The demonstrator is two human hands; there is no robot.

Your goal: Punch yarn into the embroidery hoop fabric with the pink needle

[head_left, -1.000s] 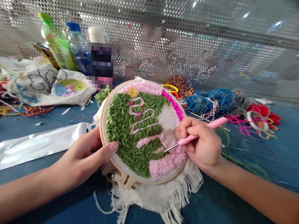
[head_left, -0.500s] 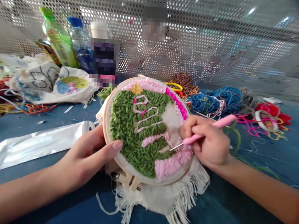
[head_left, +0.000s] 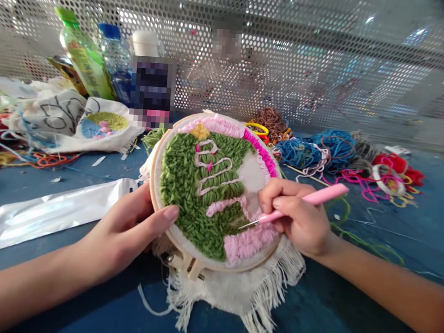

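Observation:
My left hand (head_left: 138, 224) grips the left rim of a wooden embroidery hoop (head_left: 155, 192), its thumb resting on the front and the other fingers hidden behind. Stretched in the hoop is white cloth (head_left: 252, 174) worked in looped yarn: green areas (head_left: 188, 210), pale and bright pink borders, and a yellow star (head_left: 200, 130). My right hand (head_left: 298, 217) is closed round a pink punch needle (head_left: 324, 195). The needle's metal tip meets the green yarn just above the lower pink band. Frayed cloth edges (head_left: 232, 294) hang beneath the hoop, by its screw clamp.
Yarn bundles (head_left: 333, 146) and scissors with a yellow handle (head_left: 258, 128) lie behind the hoop. Bottles (head_left: 85, 60), another embroidered cloth (head_left: 105, 127) and a silvery packet (head_left: 59, 213) are on the left. A perforated metal panel (head_left: 308, 66) stands at the back.
The needle tip has moved a little left and down across the cloth, along with my right hand. The whole view has shifted slightly; my left hand keeps its hold on the hoop.

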